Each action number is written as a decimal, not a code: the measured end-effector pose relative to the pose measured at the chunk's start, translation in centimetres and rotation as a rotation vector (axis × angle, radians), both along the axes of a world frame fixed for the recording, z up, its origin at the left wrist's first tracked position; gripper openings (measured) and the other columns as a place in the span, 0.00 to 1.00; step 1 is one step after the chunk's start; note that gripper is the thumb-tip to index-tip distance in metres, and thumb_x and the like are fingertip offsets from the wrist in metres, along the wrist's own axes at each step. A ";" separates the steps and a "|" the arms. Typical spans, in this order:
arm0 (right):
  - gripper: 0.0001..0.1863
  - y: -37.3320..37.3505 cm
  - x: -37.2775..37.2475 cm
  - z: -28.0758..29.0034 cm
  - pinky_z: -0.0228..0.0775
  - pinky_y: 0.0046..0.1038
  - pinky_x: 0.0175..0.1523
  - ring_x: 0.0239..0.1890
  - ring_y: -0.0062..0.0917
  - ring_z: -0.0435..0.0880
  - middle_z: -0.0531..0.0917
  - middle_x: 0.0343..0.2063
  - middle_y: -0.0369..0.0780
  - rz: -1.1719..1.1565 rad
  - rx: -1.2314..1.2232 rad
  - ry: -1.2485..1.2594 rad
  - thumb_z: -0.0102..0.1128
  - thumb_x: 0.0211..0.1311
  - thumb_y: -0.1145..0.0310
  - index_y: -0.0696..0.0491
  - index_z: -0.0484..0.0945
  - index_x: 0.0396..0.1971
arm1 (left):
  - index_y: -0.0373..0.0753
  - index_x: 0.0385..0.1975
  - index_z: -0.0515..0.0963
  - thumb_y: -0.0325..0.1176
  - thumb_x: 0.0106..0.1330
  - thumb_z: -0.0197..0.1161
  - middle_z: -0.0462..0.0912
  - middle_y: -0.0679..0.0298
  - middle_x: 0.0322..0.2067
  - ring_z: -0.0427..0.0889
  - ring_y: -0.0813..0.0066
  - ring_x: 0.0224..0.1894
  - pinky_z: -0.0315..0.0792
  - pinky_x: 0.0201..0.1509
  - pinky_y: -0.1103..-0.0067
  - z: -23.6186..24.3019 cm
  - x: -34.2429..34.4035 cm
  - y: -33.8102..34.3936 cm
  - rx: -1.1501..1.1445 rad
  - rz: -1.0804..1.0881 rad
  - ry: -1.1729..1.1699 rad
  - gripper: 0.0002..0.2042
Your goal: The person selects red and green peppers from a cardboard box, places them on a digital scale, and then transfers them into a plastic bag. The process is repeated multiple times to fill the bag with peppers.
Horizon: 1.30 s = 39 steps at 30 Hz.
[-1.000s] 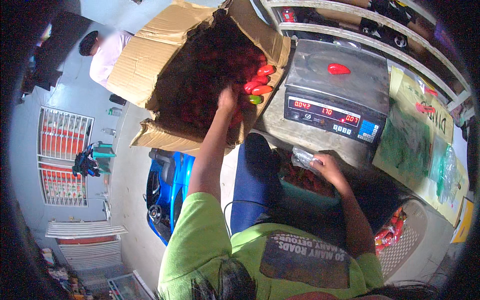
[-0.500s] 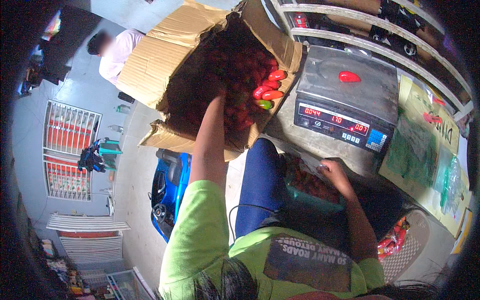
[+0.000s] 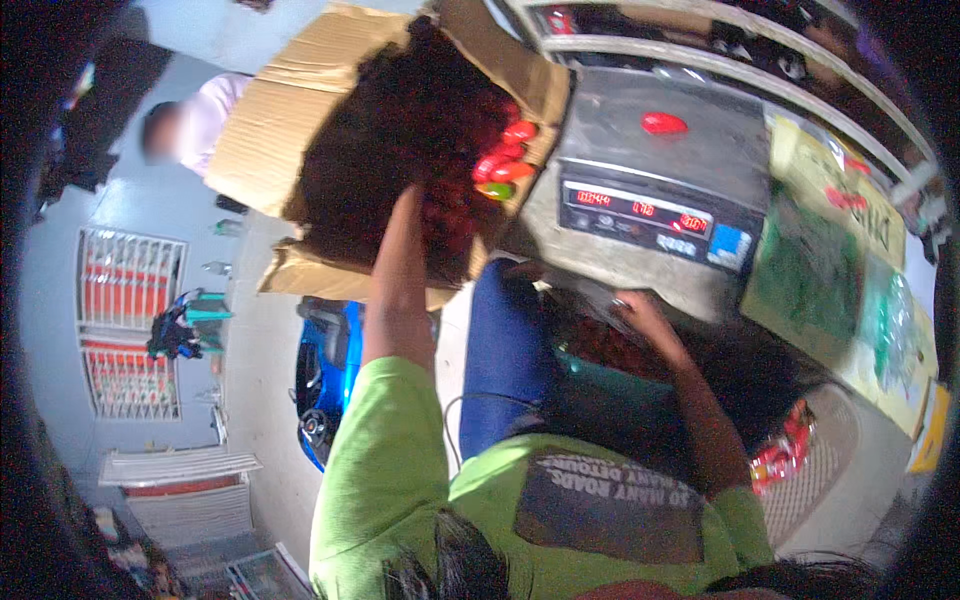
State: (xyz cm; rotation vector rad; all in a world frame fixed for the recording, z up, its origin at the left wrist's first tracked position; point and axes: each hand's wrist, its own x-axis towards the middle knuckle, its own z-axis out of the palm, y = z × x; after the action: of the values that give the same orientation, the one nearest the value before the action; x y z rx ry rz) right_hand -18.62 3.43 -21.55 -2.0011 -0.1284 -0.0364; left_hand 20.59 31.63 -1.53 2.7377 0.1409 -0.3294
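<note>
My left hand [image 3: 408, 198] is deep in the open cardboard box [image 3: 260, 140] of dark red peppers [image 3: 450, 210], its fingers hidden in shadow. Several brighter red peppers and a green one [image 3: 496, 189] lie at the box's right edge. My right hand [image 3: 640, 312] is closed on a clear plastic bag [image 3: 605, 300], above a teal tub [image 3: 610, 370] of reddish peppers. To the box's right, a single red pepper [image 3: 664, 123] rests on the digital scale [image 3: 660, 170], whose red display is lit.
A person in pale clothing [image 3: 222, 115] is beyond the box. A blue ride-on vehicle [image 3: 310, 400] stands below. Yellow boards with plastic bags [image 3: 880, 320] lie right of the scale, a shelf rack [image 3: 690, 45] behind it, a basket with bagged red peppers [image 3: 780, 460] at lower right.
My left hand has sunk further into the shadow of the box, where its fingers no longer show. The view has shifted slightly and is blurred. My right hand still grips the bag.
</note>
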 end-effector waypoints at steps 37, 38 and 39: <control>0.08 0.7 -3.4 -3.6 0.71 0.40 0.41 0.35 0.42 0.80 0.81 0.29 0.46 0.010 -0.360 0.285 0.54 0.51 0.66 0.53 0.80 0.28 | 0.33 0.50 0.70 0.33 0.57 0.62 0.77 0.48 0.39 0.75 0.51 0.44 0.68 0.50 0.68 -3.2 -20.0 -20.5 -0.545 -0.798 -0.743 0.21; 0.08 1.5 -4.2 -5.2 0.71 0.40 0.41 0.35 0.41 0.80 0.81 0.29 0.46 -0.009 -0.277 0.304 0.54 0.51 0.67 0.53 0.79 0.28 | 0.34 0.49 0.71 0.35 0.58 0.62 0.78 0.51 0.39 0.76 0.56 0.43 0.68 0.50 0.70 -3.3 -19.7 -20.6 -0.536 -0.794 -0.737 0.20; 0.07 1.9 -4.8 -8.2 0.71 0.40 0.41 0.35 0.41 0.80 0.81 0.29 0.46 -0.036 -0.199 0.313 0.55 0.51 0.68 0.53 0.79 0.28 | 0.34 0.48 0.73 0.37 0.59 0.63 0.78 0.54 0.40 0.77 0.62 0.43 0.69 0.50 0.73 -3.1 -19.2 -21.2 -0.531 -0.794 -0.741 0.20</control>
State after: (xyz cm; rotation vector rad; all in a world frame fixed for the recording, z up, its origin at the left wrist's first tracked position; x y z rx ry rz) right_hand -23.42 5.33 -29.73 -2.1798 0.1088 0.2754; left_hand 1.39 10.48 -4.67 2.0841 -1.0694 0.4096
